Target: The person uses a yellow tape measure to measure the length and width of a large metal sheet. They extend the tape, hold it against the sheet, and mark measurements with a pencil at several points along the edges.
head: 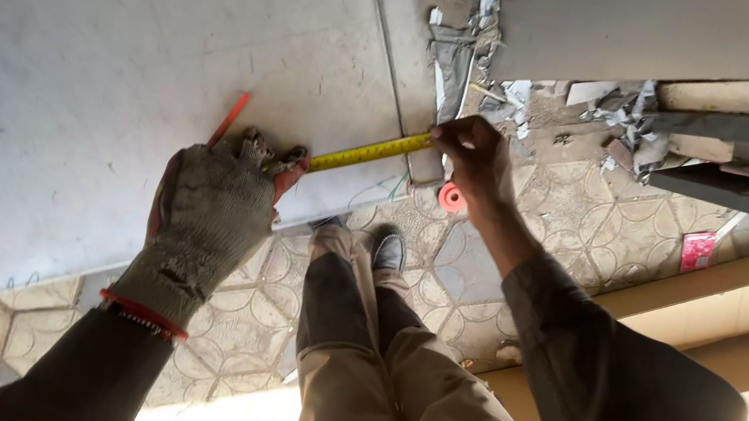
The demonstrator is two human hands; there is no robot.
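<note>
Grey slab (118, 46) lay flat over patterned floor (585, 226). Left hand (207, 213) (gloved) pressed down on the slab edge, fingers closed, pinning the tape (372, 151) – a red pencil (230, 118) stuck out beside it. Right hand (473, 156), bare, pinched the tape's far end at the slab corner – rubble (526, 94) just beyond.

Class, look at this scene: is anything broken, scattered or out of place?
Yes. Broken tile pieces lie scattered along the gap beside the big grey tile, near the right hand holding the yellow tape measure. The left hand wears a frayed glove.
</note>
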